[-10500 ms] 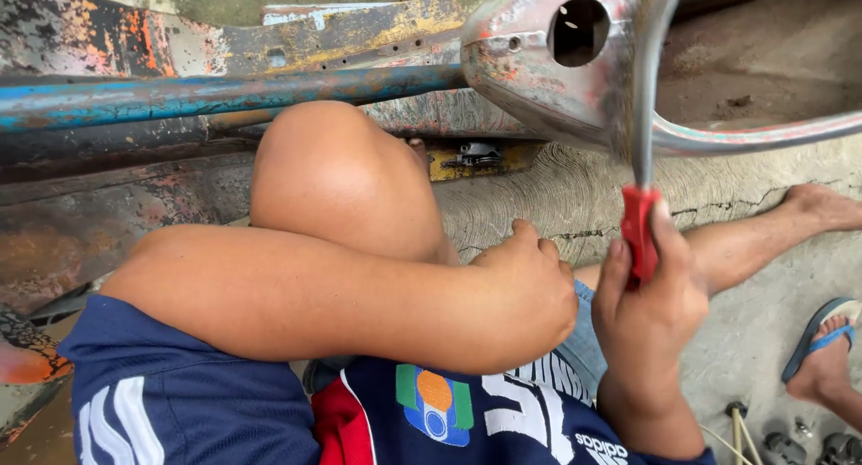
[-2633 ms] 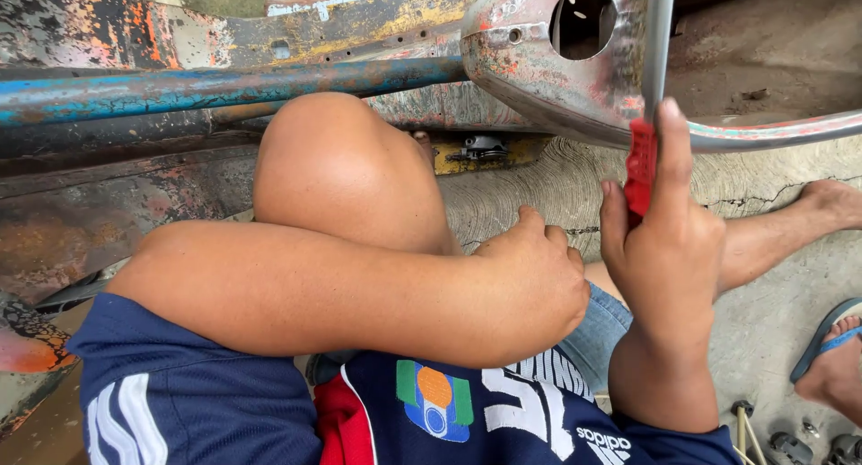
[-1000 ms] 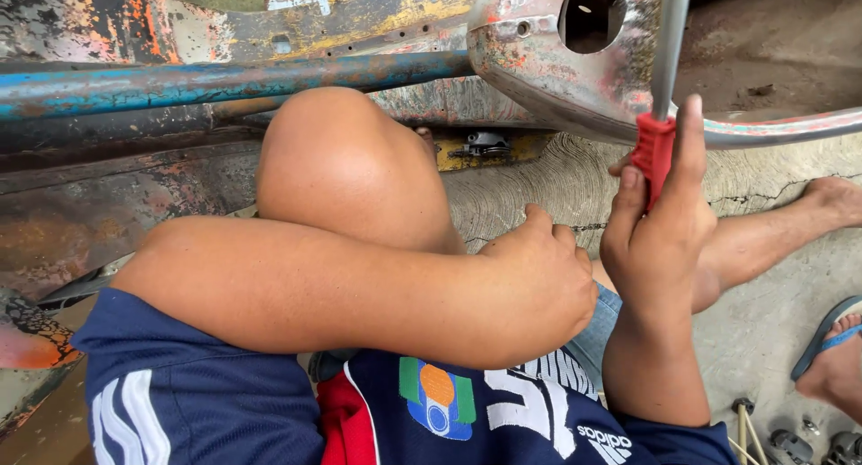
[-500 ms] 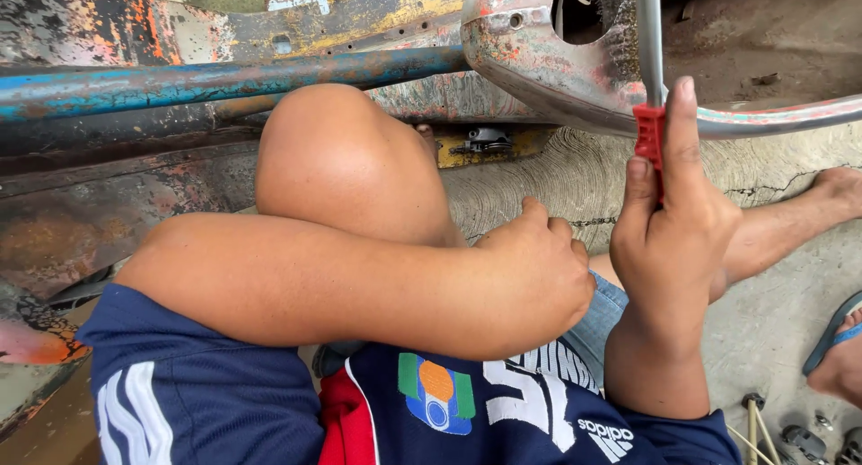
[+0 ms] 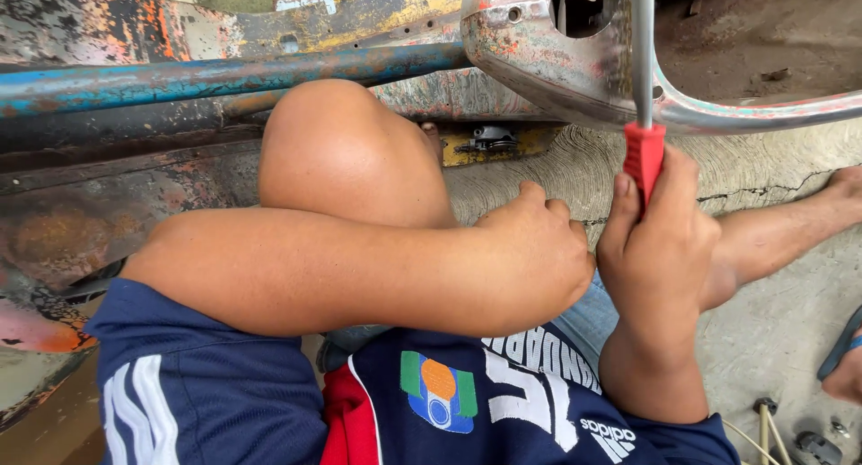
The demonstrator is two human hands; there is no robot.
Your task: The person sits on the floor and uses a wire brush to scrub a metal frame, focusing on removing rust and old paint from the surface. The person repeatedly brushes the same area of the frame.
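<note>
Right hand [image 5: 660, 250] is gripping the screwdriver [image 5: 643, 155] tight by its red handle, upper right of frame — stiff, light tool, prob. slippery shaft; left hand [image 5: 539, 258] is resting closed, w/ nothing in it.

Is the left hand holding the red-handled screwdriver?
No, the right hand grips the screwdriver by its red handle, while the left hand is a closed fist resting by the knee.

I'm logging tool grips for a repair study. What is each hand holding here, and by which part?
The right hand grips a screwdriver by its red handle, shaft pointing up. The left hand holds nothing; it rests closed against the knee.
</note>
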